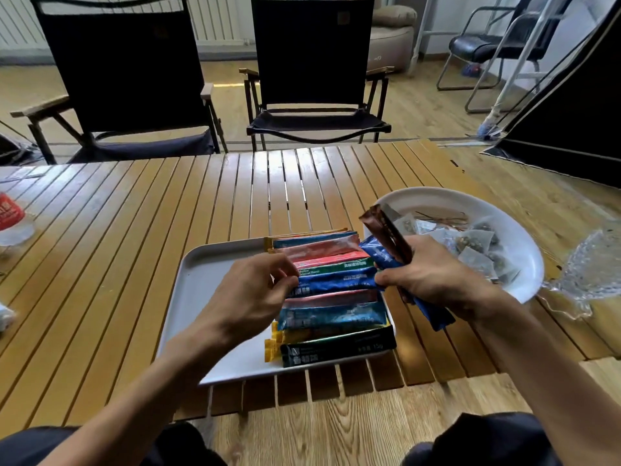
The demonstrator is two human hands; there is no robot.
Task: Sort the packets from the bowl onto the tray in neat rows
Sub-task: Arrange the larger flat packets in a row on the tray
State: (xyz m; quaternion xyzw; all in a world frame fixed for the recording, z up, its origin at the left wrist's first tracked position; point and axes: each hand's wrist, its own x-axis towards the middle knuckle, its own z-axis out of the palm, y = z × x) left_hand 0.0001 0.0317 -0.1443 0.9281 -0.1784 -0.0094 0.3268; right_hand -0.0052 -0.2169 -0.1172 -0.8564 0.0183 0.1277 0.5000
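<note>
The white tray (208, 280) sits on the slatted table (134, 213) directly in front of the person. Its right half carries one column of stick packets (331, 314) laid crosswise and overlapping like shingles, which keeps each coloured edge visible and leaves the tray's left half free for another column. The left hand (255, 290) is over the middle of the tray, its fingertips curled and pinching the left end of a navy packet (336, 284) in that column, probably to square it up or to open a gap for the next stick. The right hand (433, 274), just off the tray's right edge, is closed round two more sticks, a brown packet (384, 230) and a royal blue packet (435, 316). It holds them as a bundle angled up and away from the tray, so that one can be fed in at a time. Its thumb seems to touch the navy packet's right end, though I cannot be sure. The bowl (524, 250) stands just right of the tray, within easy reach, and only clear tea sachets (477, 245) show in it, so the sticks look almost all moved across
</note>
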